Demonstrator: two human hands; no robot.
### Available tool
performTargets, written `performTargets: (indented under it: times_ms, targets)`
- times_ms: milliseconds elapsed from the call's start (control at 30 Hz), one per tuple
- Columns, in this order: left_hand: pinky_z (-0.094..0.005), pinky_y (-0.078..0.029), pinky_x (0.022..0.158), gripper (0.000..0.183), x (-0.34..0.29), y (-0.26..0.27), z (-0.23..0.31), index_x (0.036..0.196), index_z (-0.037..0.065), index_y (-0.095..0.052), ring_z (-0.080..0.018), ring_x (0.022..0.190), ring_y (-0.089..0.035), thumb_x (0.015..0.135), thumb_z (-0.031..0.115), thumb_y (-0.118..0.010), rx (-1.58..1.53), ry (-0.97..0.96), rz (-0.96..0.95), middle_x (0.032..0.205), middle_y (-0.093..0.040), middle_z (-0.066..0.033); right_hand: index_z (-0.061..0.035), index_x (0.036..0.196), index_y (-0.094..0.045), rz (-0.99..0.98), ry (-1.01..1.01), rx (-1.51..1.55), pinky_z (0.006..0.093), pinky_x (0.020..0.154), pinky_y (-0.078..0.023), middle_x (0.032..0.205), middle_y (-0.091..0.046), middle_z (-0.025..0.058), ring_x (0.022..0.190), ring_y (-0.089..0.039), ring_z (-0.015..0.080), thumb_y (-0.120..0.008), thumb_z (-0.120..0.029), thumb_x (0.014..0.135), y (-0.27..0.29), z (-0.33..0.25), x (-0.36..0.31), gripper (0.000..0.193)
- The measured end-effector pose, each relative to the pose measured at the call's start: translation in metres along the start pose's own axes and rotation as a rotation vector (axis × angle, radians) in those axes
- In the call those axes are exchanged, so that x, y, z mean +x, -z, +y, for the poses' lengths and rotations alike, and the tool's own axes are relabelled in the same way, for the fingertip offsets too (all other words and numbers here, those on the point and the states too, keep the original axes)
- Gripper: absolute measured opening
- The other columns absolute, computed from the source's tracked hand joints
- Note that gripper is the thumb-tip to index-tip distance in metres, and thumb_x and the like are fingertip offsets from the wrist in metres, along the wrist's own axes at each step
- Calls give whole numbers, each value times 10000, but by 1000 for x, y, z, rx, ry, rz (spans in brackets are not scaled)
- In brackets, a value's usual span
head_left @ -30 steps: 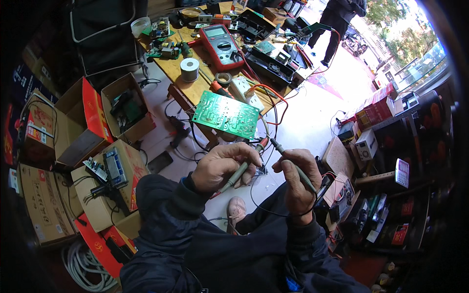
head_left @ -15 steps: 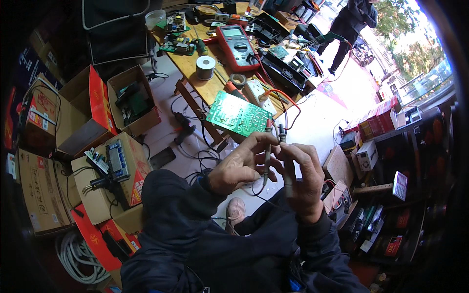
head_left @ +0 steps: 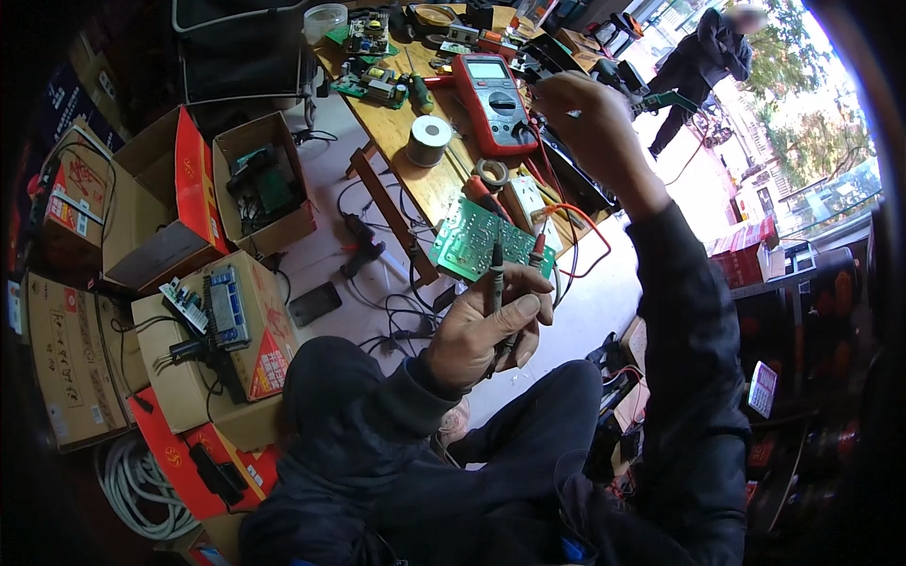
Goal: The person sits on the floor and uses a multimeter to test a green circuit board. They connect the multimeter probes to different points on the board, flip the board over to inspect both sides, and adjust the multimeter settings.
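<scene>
My left hand (head_left: pixel 486 332) is closed around two multimeter probes. The black probe (head_left: pixel 497 267) points up between thumb and fingers, and the red-tipped probe (head_left: pixel 537 251) sticks out beside the fingers. Just beyond them a green circuit board (head_left: pixel 461 236) rests at the table's near corner, solder side up. My right hand (head_left: pixel 604 127) is stretched far over the table, right of the red multimeter (head_left: pixel 493 106). Its fingers bend downward and are partly hidden, so whether it holds anything does not show.
On the wooden table (head_left: pixel 385 132) are a solder spool (head_left: pixel 429 141), a tape roll (head_left: pixel 492 172), a white power strip (head_left: pixel 525 200) and loose circuit boards (head_left: pixel 376 83). Open cartons (head_left: pixel 262 179) stand at left. Cables and a glue gun (head_left: pixel 363 247) lie on the floor. A person (head_left: pixel 700 61) stands beyond.
My right hand has let go of a probe and moved up and away to beside the multimeter. Both probes are now in my left hand.
</scene>
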State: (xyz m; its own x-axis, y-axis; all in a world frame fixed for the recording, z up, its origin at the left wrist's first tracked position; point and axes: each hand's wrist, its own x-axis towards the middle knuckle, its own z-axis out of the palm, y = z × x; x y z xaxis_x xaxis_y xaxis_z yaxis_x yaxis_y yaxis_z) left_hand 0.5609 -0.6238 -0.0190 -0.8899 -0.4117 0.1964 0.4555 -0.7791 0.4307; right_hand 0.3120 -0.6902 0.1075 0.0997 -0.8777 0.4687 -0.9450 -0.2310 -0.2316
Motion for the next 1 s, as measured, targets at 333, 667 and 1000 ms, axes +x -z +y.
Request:
performTargets:
  times_ms: [333, 667, 1000]
  targets:
    - [-211, -409, 481, 226, 0, 16, 17, 1283, 41, -543, -103, 623, -589, 1081, 140, -553, -12, -22, 26, 1023, -637, -85, -41, 969, -772, -320, -77, -193, 429, 789, -553, 915, -728, 163, 859, -711, 344, -743, -186, 857, -69, 86, 54, 185]
    - [-209, -388, 459, 222, -1, 16, 17, 1281, 52, -545, -94, 614, -580, 1086, 160, -544, -19, -64, 14, 1022, -641, -74, -2, 936, -774, -252, -333, -228, 388, 694, -559, 815, -745, 167, 733, -727, 265, -779, -273, 873, -84, 79, 60, 279]
    - [-209, -384, 448, 223, -4, 15, 20, 1279, 61, -558, -89, 609, -589, 1085, 172, -551, 3, -64, 33, 1020, -645, -69, 7, 856, -749, -258, -425, -245, 488, 733, -554, 842, -703, 270, 810, -709, 428, -718, -309, 840, -81, 87, 51, 318]
